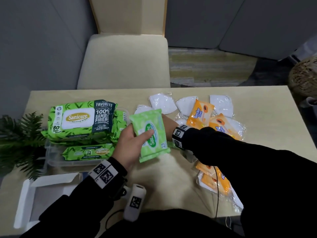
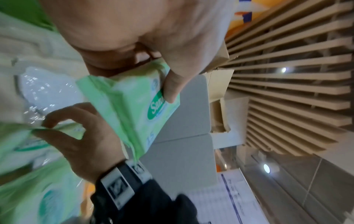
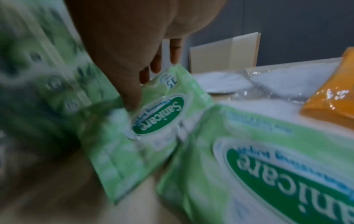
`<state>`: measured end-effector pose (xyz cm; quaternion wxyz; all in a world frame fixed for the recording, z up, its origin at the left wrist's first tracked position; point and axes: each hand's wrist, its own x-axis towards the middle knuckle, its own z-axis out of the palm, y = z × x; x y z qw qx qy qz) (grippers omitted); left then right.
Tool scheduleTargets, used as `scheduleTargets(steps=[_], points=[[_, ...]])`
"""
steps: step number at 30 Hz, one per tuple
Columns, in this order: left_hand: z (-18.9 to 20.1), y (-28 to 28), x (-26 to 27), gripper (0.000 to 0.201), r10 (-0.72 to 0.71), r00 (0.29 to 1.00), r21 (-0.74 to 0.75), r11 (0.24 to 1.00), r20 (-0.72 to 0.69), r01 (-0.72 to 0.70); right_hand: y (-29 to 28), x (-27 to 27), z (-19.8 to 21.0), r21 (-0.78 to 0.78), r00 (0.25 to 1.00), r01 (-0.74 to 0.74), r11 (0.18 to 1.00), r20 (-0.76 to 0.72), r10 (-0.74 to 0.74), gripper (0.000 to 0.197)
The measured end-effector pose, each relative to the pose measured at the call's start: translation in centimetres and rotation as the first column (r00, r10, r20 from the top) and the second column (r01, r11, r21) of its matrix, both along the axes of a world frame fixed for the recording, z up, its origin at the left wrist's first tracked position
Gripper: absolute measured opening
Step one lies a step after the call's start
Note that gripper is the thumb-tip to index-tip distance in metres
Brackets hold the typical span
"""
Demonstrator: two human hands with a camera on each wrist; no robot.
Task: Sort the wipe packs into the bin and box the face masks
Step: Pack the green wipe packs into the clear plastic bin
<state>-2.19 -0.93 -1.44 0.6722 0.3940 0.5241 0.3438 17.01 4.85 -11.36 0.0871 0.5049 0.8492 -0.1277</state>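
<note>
The left grip [image 1: 132,143] holds a small green pack [image 1: 151,134] beside the part-filled bin [image 1: 51,158], the right grip [image 2: 80,136] pinches another, orange packs [image 1: 199,112] and masks [image 1: 162,103] unsorted beyond, box [image 1: 29,200] empty.

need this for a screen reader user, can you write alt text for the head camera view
A person's left hand grips a small light-green Sanicare wipe pack above a pale wooden table, while the right hand reaches in behind it. To the left, large Sanicare bamboo wipe packs are stacked on a clear plastic bin; bagged white face masks and orange Tender Love packs lie to the right.
</note>
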Motion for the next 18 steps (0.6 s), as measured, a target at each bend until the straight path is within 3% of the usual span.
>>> scheduleTargets(steps=[2, 4, 5, 7, 8, 9, 10, 12, 15, 18], points=[[1.1, 1.2, 0.0, 0.028, 0.097, 0.994, 0.004, 0.995, 0.045, -0.097, -0.1, 0.2, 2.0, 0.065, 0.961, 0.063, 0.996, -0.271, -0.043, 0.032], [1.8, 2.2, 0.2, 0.027, 0.182, 0.979, 0.003, 0.983, 0.09, -0.183, -0.1, 1.8, 3.7, 0.003, 0.836, 0.236, 0.972, -0.511, -0.202, 0.016], [2.0, 2.6, 0.4, 0.025, 0.213, 0.97, -0.003, 0.977, 0.115, -0.215, -0.4, 2.8, 4.5, -0.159, 0.678, 0.383, 0.91, -0.621, -0.394, 0.009], [2.2, 3.4, 1.2, 0.021, 0.24, 0.962, -0.004, 0.97, 0.132, -0.242, -1.7, 4.8, 5.6, -0.512, 0.225, 0.539, 0.669, -0.679, -0.699, 0.021], [2.2, 3.6, 1.7, 0.02, 0.232, 0.965, 0.009, 0.972, 0.119, -0.235, -2.7, 5.7, 5.9, -0.669, 0.002, 0.509, 0.541, -0.628, -0.778, 0.027], [2.0, 3.7, 2.3, 0.019, 0.22, 0.971, 0.021, 0.975, 0.097, -0.223, -3.7, 6.3, 6.2, -0.774, -0.171, 0.453, 0.442, -0.562, -0.809, 0.032], [1.7, 3.7, 2.9, 0.017, 0.202, 0.977, 0.032, 0.978, 0.075, -0.205, -4.6, 6.6, 6.7, -0.836, -0.28, 0.393, 0.383, -0.505, -0.816, 0.034], [0.9, 3.3, 4.3, 0.017, 0.146, 0.988, 0.034, 0.988, 0.045, -0.148, -6.4, 6.9, 7.1, -0.889, -0.402, 0.317, 0.331, -0.442, -0.802, 0.032], [-0.5, 2.3, 6.2, 0.027, 0.03, 0.998, -0.098, 0.995, 0.063, -0.023, -8.6, 6.4, 7.4, -0.91, -0.515, 0.286, 0.299, -0.409, -0.753, 0.029], [-2.1, 1.2, 7.6, 0.036, -0.034, 0.99, -0.237, 0.969, 0.139, 0.066, -9.6, 5.7, 7.5, -0.914, -0.543, 0.249, 0.32, -0.405, -0.736, 0.027]])
